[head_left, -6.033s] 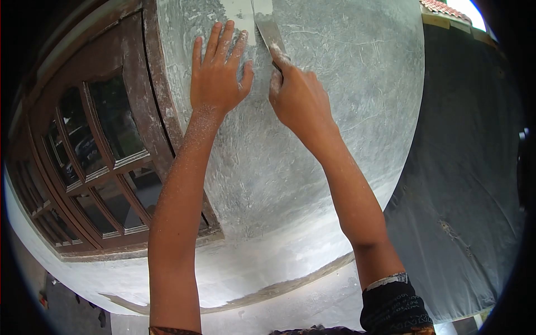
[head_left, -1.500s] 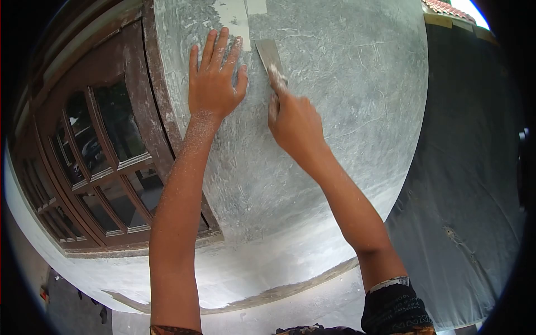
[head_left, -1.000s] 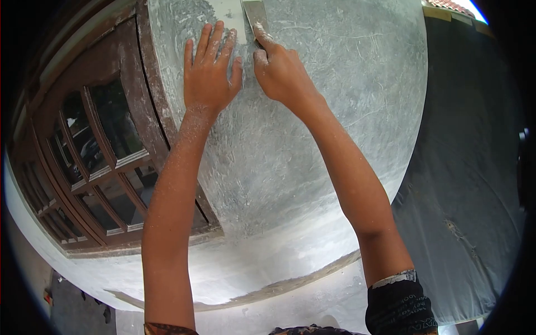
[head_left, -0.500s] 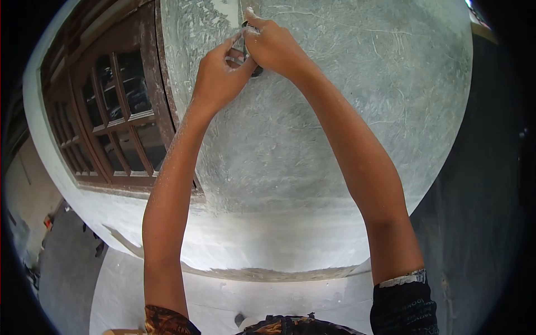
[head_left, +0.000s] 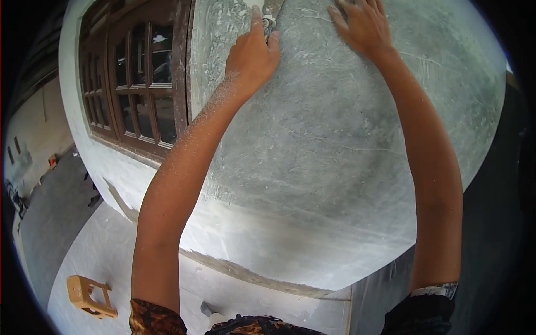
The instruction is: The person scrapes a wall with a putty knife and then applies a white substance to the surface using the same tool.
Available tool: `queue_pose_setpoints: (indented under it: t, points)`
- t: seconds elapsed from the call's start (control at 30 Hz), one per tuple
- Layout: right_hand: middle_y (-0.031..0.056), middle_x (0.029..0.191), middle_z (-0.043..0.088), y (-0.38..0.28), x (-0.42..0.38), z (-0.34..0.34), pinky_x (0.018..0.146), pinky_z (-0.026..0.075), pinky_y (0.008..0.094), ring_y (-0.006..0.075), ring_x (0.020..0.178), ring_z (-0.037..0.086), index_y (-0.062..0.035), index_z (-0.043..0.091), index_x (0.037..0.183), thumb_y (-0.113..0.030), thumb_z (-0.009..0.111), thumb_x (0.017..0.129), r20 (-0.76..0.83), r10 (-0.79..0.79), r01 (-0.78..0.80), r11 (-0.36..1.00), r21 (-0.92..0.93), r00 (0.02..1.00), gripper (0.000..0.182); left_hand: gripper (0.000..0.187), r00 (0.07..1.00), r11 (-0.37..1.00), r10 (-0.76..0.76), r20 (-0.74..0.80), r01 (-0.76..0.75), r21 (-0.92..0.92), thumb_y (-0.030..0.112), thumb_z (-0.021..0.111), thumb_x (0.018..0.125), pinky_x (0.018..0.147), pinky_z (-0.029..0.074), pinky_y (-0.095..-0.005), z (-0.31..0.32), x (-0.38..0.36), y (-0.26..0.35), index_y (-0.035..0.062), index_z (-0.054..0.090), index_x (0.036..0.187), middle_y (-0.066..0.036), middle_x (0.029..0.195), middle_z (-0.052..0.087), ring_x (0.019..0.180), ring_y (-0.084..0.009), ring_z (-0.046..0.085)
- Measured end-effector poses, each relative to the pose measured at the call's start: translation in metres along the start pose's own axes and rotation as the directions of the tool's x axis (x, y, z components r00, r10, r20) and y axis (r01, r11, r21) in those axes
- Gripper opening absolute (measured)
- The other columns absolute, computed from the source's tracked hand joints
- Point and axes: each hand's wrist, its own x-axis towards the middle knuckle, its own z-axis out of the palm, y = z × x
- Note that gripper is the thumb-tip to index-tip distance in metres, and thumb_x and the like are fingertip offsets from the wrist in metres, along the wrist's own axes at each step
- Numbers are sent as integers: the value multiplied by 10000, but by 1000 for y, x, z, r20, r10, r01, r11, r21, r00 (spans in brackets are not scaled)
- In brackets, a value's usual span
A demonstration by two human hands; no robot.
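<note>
My left hand (head_left: pixel 252 60) is closed around the handle of a scraper (head_left: pixel 273 8), with the index finger stretched up along it. The scraper's flat blade points upward against the grey wall (head_left: pixel 312 117) and runs out of the top of the view. Most of the handle is hidden by my fingers. Pale dust speckles my left forearm. Over to the right, my right hand (head_left: pixel 365 28) rests with spread fingers against the wall, holding nothing; some fingertips are cut off by the top edge.
A brown wooden window (head_left: pixel 142 84) with glass panes is set in the wall at the left. An orange-yellow plastic stool (head_left: pixel 92 296) stands on the pale floor (head_left: pixel 167 279) at lower left. The wall surface is rough and streaked, with a whiter band lower down.
My right hand has left the scraper and moved right onto the wall, its fingers opening. My left hand now holds the scraper alone. The view has shifted, bringing the stool into sight.
</note>
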Motion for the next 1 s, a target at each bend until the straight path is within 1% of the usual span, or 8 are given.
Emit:
queue_pose_setpoints:
  t: [0.03,0.13,0.3,0.43,0.6,0.7,0.9,1.0]
  points:
    - [204,1615,355,7,-4,7,1249,215,511,354,1516,284,-73,549,1459,-297,527,995,25,-40,40,999,-21,999,516,642,999,999,50,12,-50,14,333,529,1007,888,533,-546,3,-3,-3,0,381,1536,-316,1044,704,968,-502,683]
    - [173,1650,314,2,-7,8,1280,125,483,332,1553,220,-94,497,1507,-304,484,1026,33,-60,61,998,-15,998,526,614,997,996,58,50,-62,66,320,487,1028,848,552,-557,4,-16,-4,11,370,1545,-295,1011,711,942,-478,696]
    - [138,1651,328,10,-8,18,1280,129,488,313,1552,231,-89,474,1520,-291,450,1046,58,-157,156,988,12,986,515,586,997,993,14,78,-23,120,317,485,1029,832,560,-549,4,-21,4,31,410,1534,-284,976,719,917,-454,711]
    - [133,1645,343,5,-7,10,1278,149,492,315,1544,255,-77,484,1507,-283,441,1051,86,-245,243,969,34,966,502,568,996,983,87,-16,-83,166,305,489,1019,830,564,-547,8,-7,5,31,450,1514,-274,947,727,900,-449,718]
    - [133,1643,349,7,-8,18,1278,158,492,308,1541,263,-81,484,1506,-277,450,1048,61,-229,227,973,41,971,499,560,992,981,114,-46,-105,162,307,506,1002,832,565,-549,8,-10,10,39,489,1493,-280,927,727,902,-456,720]
    - [125,1646,345,1,-10,15,1282,143,487,301,1545,256,-86,475,1514,-275,456,1046,69,-196,194,980,41,978,505,555,1000,985,24,-10,-22,170,310,514,995,836,562,-557,8,-20,17,45,506,1482,-294,914,720,905,-462,719]
    - [106,1661,319,-3,-13,18,1288,120,480,292,1553,235,-99,447,1534,-287,461,1042,78,-164,164,986,9,983,527,541,999,980,39,-16,-35,195,295,513,992,852,562,-554,4,-5,32,46,513,1472,-298,980,720,943,-456,717]
    - [101,1668,304,-3,-13,17,1287,120,482,291,1555,229,-107,438,1541,-295,467,1038,89,-157,161,986,-38,984,538,557,1000,989,-7,-3,7,145,338,518,981,943,533,-548,-1,-2,38,64,536,1465,-327,1084,705,1040,-499,680]
